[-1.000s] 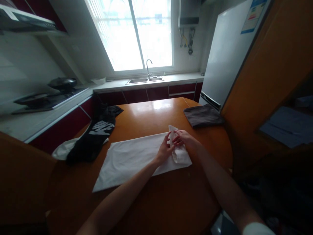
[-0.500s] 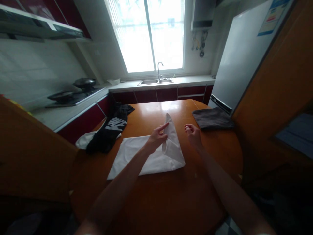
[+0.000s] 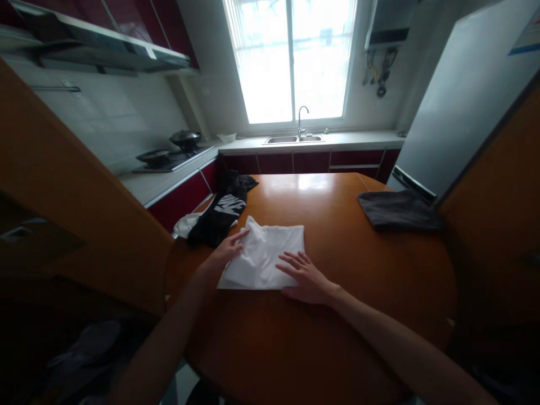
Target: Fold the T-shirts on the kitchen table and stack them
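Observation:
A white piece of cloth [image 3: 264,253], folded over into a smaller, roughly square shape, lies on the wooden table in front of me. Its far left corner stands up a little in a peak. My left hand [image 3: 228,250] is at the cloth's left edge, with the index finger stretched out along it and the thumb apart. Spread fingers of my right hand [image 3: 307,278] rest flat on the cloth's near right part. I cannot tell from the folds which kind of garment the cloth is.
Black clothing with white lettering [image 3: 221,208] lies at the table's left edge, over a white cloth [image 3: 185,226]. A folded dark grey cloth [image 3: 399,211] is at the right. Beyond the rounded table [image 3: 333,208] are a sink [image 3: 282,140], a stove with pans [image 3: 185,139] and a fridge [image 3: 459,101].
The cloth's right part, held up by my left hand before, now lies folded over to the left. My right hand has come down onto the cloth. The view has turned left.

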Demonstrator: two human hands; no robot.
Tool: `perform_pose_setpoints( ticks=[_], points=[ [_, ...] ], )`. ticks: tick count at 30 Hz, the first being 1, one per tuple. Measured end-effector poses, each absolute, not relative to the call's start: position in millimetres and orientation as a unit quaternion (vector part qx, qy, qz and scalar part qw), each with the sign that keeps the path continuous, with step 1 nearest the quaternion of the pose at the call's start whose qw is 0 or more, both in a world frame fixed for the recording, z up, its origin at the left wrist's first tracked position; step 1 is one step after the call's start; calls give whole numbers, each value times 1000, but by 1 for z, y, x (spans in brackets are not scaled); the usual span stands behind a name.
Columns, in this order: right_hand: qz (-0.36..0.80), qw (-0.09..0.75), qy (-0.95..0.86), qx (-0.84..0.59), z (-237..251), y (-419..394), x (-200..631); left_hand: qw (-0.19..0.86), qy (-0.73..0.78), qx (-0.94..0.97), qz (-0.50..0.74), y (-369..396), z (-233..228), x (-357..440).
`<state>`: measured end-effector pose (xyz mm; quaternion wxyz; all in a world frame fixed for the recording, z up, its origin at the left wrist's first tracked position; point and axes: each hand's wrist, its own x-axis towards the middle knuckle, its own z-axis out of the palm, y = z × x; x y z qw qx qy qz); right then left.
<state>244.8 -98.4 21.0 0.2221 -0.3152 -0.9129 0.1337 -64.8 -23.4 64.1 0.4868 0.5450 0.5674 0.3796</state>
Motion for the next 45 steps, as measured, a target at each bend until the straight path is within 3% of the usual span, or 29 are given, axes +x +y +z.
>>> perform_pose_setpoints(
  ticks=[8, 21, 24, 30, 34, 38, 45],
  points=[
    [109, 183, -931, -296, 17, -103, 244, 535, 532, 535, 381, -26, 42, -90],
    [113, 181, -941, -261, 16, -102, 246, 469, 531, 614, 348, -21, 16, -115],
    [117, 177, -942, -260, 18, -102, 246, 395, 542, 671, 317, -21, 17, -118],
    [134, 168, -943, -256, 17, -103, 245, 65, 611, 754, 230, -21, 27, -78],
    [136, 153, -946, -251, 15, -103, 244, 55, 533, 824, 184, -12, 26, -37],
    [145, 129, -948, -250, 15, -107, 244, 57, 591, 798, 104, 0, 14, -35],
    [171, 144, -940, -256, 16, -108, 246, 35, 613, 784, 89, 7, -1, -52]
  ],
)
